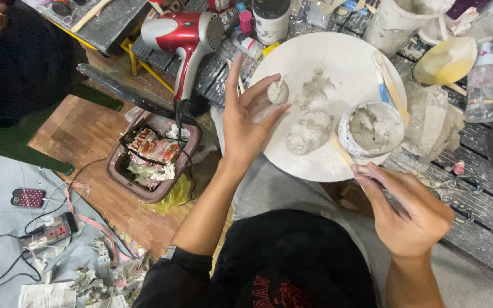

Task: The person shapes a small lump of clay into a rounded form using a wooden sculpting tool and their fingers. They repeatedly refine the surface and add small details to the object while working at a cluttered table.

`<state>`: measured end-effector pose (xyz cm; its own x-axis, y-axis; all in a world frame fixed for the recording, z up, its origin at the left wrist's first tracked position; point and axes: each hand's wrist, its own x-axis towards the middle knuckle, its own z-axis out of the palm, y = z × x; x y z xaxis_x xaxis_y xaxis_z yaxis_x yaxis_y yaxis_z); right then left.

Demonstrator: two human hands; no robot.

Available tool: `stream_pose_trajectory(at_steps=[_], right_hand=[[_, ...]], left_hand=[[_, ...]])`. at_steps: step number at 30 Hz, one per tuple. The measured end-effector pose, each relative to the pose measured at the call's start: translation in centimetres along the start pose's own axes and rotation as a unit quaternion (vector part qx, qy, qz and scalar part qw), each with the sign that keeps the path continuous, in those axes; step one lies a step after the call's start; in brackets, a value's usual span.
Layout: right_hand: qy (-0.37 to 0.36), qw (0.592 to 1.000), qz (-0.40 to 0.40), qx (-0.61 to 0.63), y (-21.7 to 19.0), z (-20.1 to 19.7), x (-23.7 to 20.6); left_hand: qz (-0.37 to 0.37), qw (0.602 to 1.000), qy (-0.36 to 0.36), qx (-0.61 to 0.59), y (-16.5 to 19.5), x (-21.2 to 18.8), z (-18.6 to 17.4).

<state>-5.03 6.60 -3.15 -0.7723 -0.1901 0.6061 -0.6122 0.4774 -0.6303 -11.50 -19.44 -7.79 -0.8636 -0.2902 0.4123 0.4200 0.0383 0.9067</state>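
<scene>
My left hand [246, 128] pinches a small clay figure [278, 91] in its fingertips over the near left edge of the round white board [343, 54]. Right of it sits the paste cup [372, 128], nearer my right hand [409, 211], which is closed around a thin stick [343, 154] pointing up-left toward the cup. The cluttered table [486, 188] lies beyond.

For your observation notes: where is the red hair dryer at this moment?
In the head view the red hair dryer lies at upper left, on the grey table edge, left of the round white board and above the waste basket.
</scene>
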Motion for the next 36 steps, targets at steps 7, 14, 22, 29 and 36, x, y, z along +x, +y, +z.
stream_pose_trajectory(at_steps=[7, 14, 22, 29, 36], right_hand=[[0.006, 1.0, -0.001, 0.021, -0.1, 0.1, 0.1], [-0.006, 1.0, -0.012, 0.024, 0.0, 0.0, -0.2], [-0.015, 0.997, 0.024, 0.069, -0.3, -0.4, 0.5], [-0.003, 0.983, 0.106, 0.149, 0.3, -0.7, 0.4], [0.011, 0.946, 0.119, 0.3, 2.9, -1.1, -0.7]], left_hand=[[0.17, 0.961, 0.011, 0.217, -0.4, -1.0, 0.2], [0.14, 0.955, 0.023, 0.26, -0.6, -0.9, 0.2], [0.045, 0.97, -0.008, 0.239, -0.7, -0.6, -0.2], [0.137, 0.957, 0.03, 0.254, 4.2, -3.8, -0.5], [0.099, 0.971, -0.202, 0.077, 8.2, -5.4, 4.7]])
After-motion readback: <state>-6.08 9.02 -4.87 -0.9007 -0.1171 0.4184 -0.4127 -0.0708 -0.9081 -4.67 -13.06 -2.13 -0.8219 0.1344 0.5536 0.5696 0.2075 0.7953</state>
